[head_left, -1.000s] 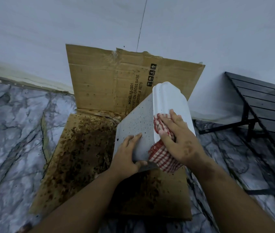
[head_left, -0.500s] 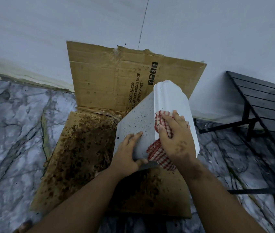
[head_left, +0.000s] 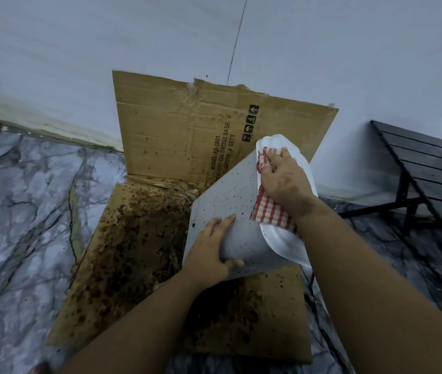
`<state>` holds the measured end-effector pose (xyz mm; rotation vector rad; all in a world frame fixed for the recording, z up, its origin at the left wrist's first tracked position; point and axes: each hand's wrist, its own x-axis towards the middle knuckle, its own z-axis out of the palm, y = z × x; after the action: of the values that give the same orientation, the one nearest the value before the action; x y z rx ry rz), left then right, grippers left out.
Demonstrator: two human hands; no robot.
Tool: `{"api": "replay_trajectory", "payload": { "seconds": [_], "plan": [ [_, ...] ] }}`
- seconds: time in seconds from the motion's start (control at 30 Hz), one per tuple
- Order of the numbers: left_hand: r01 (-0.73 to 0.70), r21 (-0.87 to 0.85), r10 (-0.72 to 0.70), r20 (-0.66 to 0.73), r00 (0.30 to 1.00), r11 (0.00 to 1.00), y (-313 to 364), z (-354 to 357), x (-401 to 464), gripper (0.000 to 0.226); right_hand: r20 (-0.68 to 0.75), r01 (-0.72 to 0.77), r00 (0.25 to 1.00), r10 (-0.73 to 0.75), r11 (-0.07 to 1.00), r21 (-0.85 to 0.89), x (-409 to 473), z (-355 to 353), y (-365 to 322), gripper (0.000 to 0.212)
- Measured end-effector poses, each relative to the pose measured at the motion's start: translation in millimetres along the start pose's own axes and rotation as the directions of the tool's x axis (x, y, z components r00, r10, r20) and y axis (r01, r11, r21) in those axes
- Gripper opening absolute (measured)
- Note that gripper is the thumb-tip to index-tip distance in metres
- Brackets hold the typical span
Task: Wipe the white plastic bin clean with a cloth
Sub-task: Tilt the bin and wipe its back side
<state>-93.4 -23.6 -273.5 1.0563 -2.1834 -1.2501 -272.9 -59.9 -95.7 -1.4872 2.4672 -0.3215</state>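
The white plastic bin (head_left: 228, 195) lies tilted on its side over the cardboard, its flat side speckled with dark spots. My left hand (head_left: 211, 249) grips its near lower corner, fingers on the speckled face and thumb underneath. My right hand (head_left: 282, 179) presses a red-and-white checked cloth (head_left: 271, 209) against the bin's white rim near its upper end. Part of the cloth hangs out below my wrist; the rest is hidden under my palm.
A stained cardboard sheet (head_left: 133, 255) covers the marble floor (head_left: 20, 211), its printed flap (head_left: 176, 136) leaning against the white wall. A black slatted bench (head_left: 425, 168) stands at the right.
My right hand has slid the cloth up along the bin's rim toward its far end. The bin has tipped a little more toward me; my left hand keeps its grip.
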Motion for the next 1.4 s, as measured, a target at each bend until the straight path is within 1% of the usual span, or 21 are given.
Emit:
{"api": "replay_trajectory", "payload": {
  "seconds": [0.2,0.27,0.37,0.43,0.5,0.63,0.8,0.97,1.13,1.33,1.4],
  "plan": [
    [0.006,-0.004,-0.006,0.001,1.0,1.0,-0.4,-6.2,7.8,0.099,0.037,-0.03,0.999,0.032,0.999,-0.042,59.5,-9.1,-14.7,0.053],
    [0.005,-0.012,-0.005,0.005,1.0,1.0,0.3,-7.9,9.1,0.1,0.057,-0.061,0.996,0.062,0.998,-0.024,71.8,-12.0,-20.6,0.053],
    [0.011,0.002,-0.011,0.018,1.0,1.0,0.2,-6.3,9.4,0.101,0.027,-0.13,0.991,0.131,0.991,-0.033,78.1,-11.5,-24.6,0.055],
    [0.002,0.023,-0.002,0.026,1.0,1.0,-0.4,-1.6,5.4,0.102,-0.01,-0.17,0.985,0.17,0.982,-0.08,69.8,-8.3,-23.4,0.06],
    [-0.01,0.049,0.008,0.029,1.0,0.999,-0.1,4.8,-0.8,0.101,-0.05,-0.178,0.984,0.174,0.98,-0.09,55.2,-3.7,-20.2,0.063],
    [-0.005,0.064,0.003,0.028,1.0,0.998,5.3,8.9,-2.1,0.1,-0.071,-0.147,0.987,0.144,0.988,-0.04,25.9,2.8,-11.7,0.06],
    [-0.003,0.072,0.0,0.035,0.999,0.997,7.5,9.4,-3.8,0.1,-0.035,-0.188,0.981,0.191,0.98,0.066,-11.5,-0.7,-7.4,0.049],
    [0.01,0.07,-0.013,0.043,0.999,0.998,7.5,5.5,-3.8,0.101,0.009,-0.14,0.99,0.14,0.979,0.15,-54.3,-0.5,1.2,0.048],
    [0.016,0.059,-0.018,0.034,0.999,0.998,5.7,2.2,-6.7,0.102,0.04,-0.085,0.996,0.08,0.985,0.153,-92.5,3.8,7.3,0.051],
    [0.03,0.036,-0.031,0.036,0.999,0.999,8.3,1.0,-8.7,0.104,-0.022,-0.019,1.0,0.023,0.987,0.158,-133.2,19.5,21.2,0.054],
    [0.035,0.026,-0.036,0.039,0.999,0.999,9.3,0.5,-9.1,0.104,-0.071,0.039,0.997,-0.026,0.98,0.193,-147.5,27.1,28.5,0.054]
  ]
}}
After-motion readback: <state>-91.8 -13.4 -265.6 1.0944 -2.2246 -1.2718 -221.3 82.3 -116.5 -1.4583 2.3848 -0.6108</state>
